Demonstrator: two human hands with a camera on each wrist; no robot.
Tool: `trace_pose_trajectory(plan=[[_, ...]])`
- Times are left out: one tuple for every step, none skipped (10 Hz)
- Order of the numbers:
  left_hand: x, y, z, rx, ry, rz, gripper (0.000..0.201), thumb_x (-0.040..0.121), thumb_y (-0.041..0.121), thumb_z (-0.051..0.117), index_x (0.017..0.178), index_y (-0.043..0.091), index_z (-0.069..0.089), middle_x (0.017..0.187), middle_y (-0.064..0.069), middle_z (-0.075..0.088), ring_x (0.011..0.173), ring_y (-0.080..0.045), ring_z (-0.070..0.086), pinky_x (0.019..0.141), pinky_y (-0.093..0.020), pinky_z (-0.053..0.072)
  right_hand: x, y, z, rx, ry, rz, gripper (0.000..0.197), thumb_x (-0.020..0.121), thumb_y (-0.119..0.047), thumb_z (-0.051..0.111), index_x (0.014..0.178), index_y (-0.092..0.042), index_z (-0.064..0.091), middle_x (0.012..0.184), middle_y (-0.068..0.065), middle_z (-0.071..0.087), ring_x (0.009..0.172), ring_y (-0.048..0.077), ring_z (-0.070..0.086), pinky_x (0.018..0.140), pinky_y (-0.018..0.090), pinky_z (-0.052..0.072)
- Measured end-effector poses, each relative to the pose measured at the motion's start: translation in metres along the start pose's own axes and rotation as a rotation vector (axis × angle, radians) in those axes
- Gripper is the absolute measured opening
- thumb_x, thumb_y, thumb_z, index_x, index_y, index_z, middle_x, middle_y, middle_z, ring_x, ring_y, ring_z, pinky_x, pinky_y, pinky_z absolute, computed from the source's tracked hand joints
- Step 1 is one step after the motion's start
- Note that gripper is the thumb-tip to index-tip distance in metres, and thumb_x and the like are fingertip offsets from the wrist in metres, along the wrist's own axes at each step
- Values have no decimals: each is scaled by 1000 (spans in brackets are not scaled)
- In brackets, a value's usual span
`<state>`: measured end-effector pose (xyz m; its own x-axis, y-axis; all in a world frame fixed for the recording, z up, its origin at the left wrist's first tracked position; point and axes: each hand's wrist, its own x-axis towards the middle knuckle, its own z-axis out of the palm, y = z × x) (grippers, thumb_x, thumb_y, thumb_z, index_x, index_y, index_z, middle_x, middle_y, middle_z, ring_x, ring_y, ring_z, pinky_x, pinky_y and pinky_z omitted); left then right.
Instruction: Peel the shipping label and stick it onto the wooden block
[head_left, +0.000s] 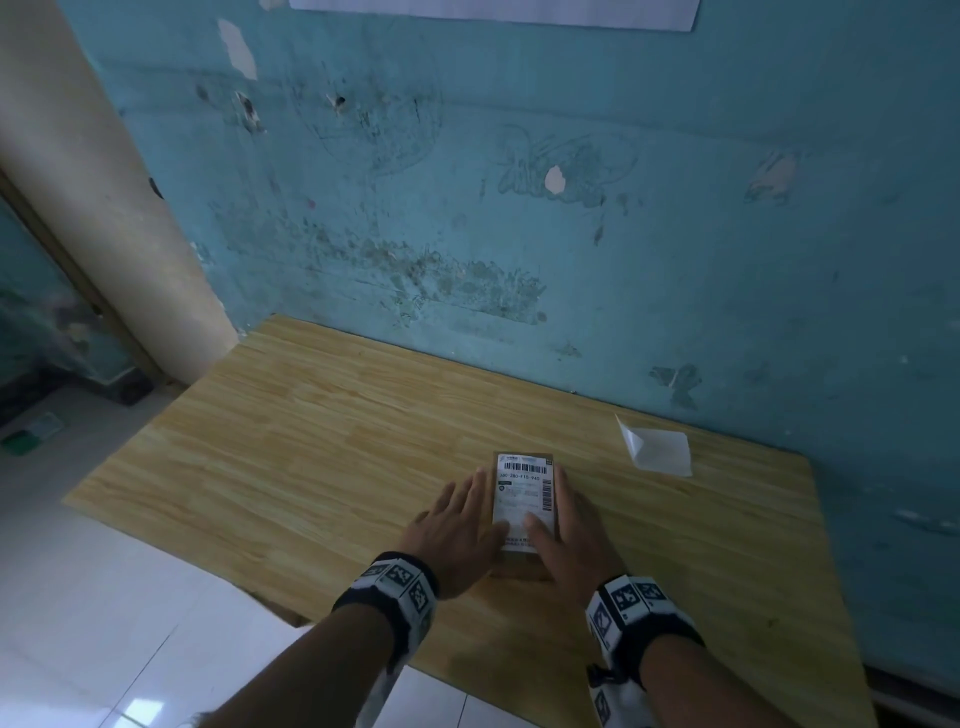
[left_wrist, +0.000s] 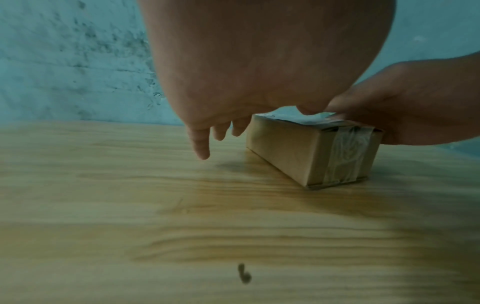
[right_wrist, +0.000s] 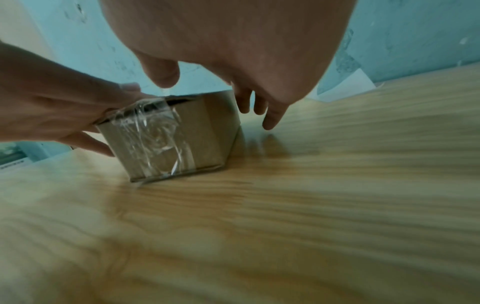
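With the shipping label (head_left: 523, 493) already lying flat on top of the wooden block (left_wrist: 306, 152), which looks wrapped in brown paper and clear tape and sits on the table (head_left: 311, 441) near its front edge, the job seems down to smoothing. The left hand (head_left: 457, 530) and right hand (head_left: 569, 540) flank the block, fingers straight and spread, both thumbs resting on the label's near end, gripping nothing. I judge the block stiff and steady, the label thin and crease-prone, so press from its middle outward; beyond the block, the white backing sheet (head_left: 657, 449) lies apart by the wall (head_left: 571, 234).
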<state>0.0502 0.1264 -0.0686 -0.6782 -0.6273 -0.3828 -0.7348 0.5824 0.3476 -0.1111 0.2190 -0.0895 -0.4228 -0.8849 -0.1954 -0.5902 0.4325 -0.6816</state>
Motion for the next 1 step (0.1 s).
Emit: trace_pose_trajectory(plan=[[-15,-4,0,-83,13,-28,75,100,59,12,160,18,-7,169,1,-1,155,-22,4,123,-49,20,-10,11,0,-29,29,10,79,89,-58,41,155,-32,7,149,0,40,134,18,42,104,43,46]])
